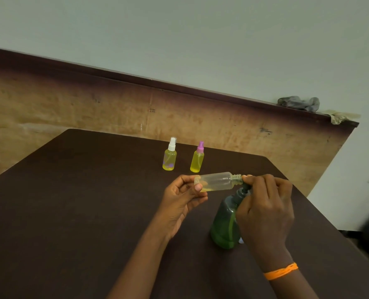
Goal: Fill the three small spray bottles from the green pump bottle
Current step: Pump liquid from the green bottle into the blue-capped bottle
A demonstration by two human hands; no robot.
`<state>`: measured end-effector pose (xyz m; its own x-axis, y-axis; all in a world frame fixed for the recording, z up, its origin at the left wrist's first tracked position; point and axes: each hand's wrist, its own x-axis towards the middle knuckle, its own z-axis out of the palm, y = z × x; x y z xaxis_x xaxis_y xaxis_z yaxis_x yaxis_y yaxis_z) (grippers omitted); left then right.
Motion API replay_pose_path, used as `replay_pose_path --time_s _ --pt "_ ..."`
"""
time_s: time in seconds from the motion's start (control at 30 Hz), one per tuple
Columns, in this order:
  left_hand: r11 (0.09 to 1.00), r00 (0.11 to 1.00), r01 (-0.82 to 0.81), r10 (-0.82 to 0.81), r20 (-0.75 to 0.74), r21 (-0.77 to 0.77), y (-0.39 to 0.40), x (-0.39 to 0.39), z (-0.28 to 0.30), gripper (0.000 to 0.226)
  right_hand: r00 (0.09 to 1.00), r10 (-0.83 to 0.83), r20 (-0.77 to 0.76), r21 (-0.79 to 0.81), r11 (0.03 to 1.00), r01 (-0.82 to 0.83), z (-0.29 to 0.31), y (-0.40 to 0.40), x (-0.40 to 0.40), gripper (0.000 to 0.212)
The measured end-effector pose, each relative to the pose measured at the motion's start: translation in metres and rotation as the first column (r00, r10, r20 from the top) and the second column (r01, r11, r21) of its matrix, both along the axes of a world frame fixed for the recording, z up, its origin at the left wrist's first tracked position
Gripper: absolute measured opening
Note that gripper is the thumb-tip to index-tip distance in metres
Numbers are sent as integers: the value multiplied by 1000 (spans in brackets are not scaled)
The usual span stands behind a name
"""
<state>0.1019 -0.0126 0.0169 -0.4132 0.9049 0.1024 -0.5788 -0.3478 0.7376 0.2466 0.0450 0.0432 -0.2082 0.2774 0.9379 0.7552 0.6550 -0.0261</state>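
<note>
Now third bottle [218, 181] pinched sideways in my left hand [182, 201]; right hand [265, 209] grips green pump bottle [226, 223] head; next, press.

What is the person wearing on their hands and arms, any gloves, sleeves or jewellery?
No gloves: both the left hand and the right hand are bare, and no sleeves show on either forearm. The only thing worn is a thin orange band, like a thread bracelet, around the right wrist. No rings or watch are visible.

Single head-worn wide-angle view, tilted, looking forward and down over dark brown matte table [93, 212], close above both hands, pale wall [179, 39] behind.
</note>
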Motion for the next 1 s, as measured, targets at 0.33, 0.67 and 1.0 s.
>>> replay_pose_path --time_s 0.33,0.67,1.0 --pt "1000 1000 -8 8 2 -1 0 0 0 32 996 11 -91 -4 1000 -11 -12 6 -6 31" --pt "1000 1000 -5 5 15 -9 0 0 1 29 991 134 27 -64 989 -132 15 2 1 30" --pt "1000 1000 -5 5 14 -5 3 0 -1 30 996 33 -87 -36 999 -36 -8 3 -4 33"
